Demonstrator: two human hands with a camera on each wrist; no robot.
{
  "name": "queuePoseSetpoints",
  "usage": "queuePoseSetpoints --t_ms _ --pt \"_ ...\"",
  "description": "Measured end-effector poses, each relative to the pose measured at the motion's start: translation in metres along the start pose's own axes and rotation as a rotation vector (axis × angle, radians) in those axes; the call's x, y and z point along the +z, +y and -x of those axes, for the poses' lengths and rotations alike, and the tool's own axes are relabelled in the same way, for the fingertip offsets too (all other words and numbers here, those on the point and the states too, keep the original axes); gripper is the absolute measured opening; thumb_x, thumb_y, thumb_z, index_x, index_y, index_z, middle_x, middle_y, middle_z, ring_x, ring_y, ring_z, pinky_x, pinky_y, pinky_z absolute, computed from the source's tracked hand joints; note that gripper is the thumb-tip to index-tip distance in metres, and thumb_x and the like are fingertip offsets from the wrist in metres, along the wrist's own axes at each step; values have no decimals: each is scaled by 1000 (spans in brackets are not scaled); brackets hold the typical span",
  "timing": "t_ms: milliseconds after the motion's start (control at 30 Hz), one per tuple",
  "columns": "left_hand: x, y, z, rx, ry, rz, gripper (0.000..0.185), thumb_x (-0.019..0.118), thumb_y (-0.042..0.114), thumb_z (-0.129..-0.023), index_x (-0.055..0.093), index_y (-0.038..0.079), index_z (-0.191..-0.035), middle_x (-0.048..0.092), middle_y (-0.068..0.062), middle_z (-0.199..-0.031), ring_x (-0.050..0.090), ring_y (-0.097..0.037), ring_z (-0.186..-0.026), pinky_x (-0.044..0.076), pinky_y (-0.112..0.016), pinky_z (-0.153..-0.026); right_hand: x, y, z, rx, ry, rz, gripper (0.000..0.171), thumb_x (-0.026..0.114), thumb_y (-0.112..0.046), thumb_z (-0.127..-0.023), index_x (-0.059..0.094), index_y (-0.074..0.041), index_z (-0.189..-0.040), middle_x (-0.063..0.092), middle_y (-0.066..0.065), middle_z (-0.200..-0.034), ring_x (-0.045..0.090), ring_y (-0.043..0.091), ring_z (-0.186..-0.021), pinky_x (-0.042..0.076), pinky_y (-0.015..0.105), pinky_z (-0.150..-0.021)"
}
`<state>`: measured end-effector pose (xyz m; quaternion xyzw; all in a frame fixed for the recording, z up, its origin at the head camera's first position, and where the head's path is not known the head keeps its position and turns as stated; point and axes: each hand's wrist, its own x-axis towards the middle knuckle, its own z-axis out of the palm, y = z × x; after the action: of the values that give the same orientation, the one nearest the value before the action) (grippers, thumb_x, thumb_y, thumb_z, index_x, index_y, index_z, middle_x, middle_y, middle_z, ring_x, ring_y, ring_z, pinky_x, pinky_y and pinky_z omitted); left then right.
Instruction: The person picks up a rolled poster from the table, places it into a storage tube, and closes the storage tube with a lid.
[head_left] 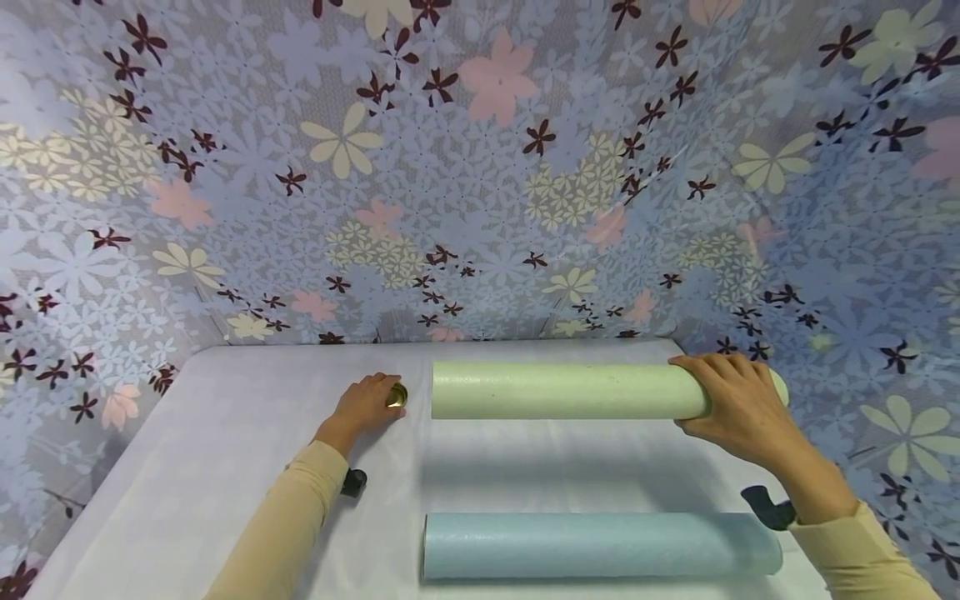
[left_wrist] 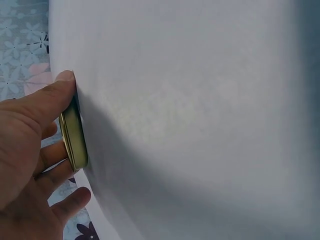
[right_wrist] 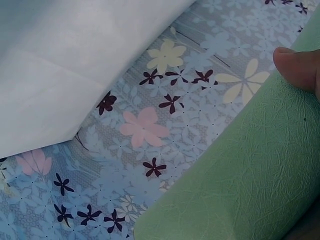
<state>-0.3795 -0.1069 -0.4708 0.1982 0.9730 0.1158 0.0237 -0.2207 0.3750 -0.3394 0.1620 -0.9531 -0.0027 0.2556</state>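
Note:
My right hand (head_left: 735, 404) grips a long light green tube (head_left: 558, 390) near its right end, from above. The tube lies level left to right, over the white table, with a shadow below it. In the right wrist view, my thumb presses on the tube's finely creased surface (right_wrist: 220, 165). Left of the tube's near end, my left hand (head_left: 369, 402) holds a small round gold-coloured metal lid (head_left: 397, 395). The left wrist view has the lid (left_wrist: 74, 136) on edge between thumb and fingers, close to the white surface.
A pale blue tube (head_left: 600, 546) lies on the white table (head_left: 225, 433), nearer to me and parallel to the green one. Floral-patterned cloth (head_left: 480, 208) surrounds the table at the back and sides. Dark camera mounts sit at both wrists.

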Motion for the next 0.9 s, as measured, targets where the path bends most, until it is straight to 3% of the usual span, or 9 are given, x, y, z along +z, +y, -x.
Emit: queuePoseSetpoints --t_ms 167,333,533,900 --pt "-1 0 5 -14 3 1 62 66 37 -87 46 7 -137 51 -18 -135 50 -37 -122 42 -53 -98 -1 -2 -1 9 -4 -6 79 85 -23 -55 52 -15 -126 58 17 -114 47 42 -102 32 57 -81" --pt "1 -4 8 14 34 -9 65 67 45 -85 48 8 -135 54 -17 -130 53 -35 -117 44 -51 -94 -2 -3 0 17 -12 -13 78 84 -23 -56 51 -15 -127 58 16 -115 46 43 -103 31 57 -81" --pt "-3 -3 15 3 46 51 63 70 34 -84 47 5 -135 52 -18 -132 53 -37 -117 43 -52 -97 0 -3 -1 13 -9 -15 79 84 -24 -56 52 -15 -127 58 16 -115 46 43 -102 31 58 -81" --pt "-13 -7 29 5 91 117 63 69 33 -85 45 7 -138 51 -16 -133 52 -35 -117 42 -53 -97 2 -5 -4 27 -25 -5 80 84 -23 -57 50 -15 -129 57 18 -116 45 44 -103 30 59 -81"
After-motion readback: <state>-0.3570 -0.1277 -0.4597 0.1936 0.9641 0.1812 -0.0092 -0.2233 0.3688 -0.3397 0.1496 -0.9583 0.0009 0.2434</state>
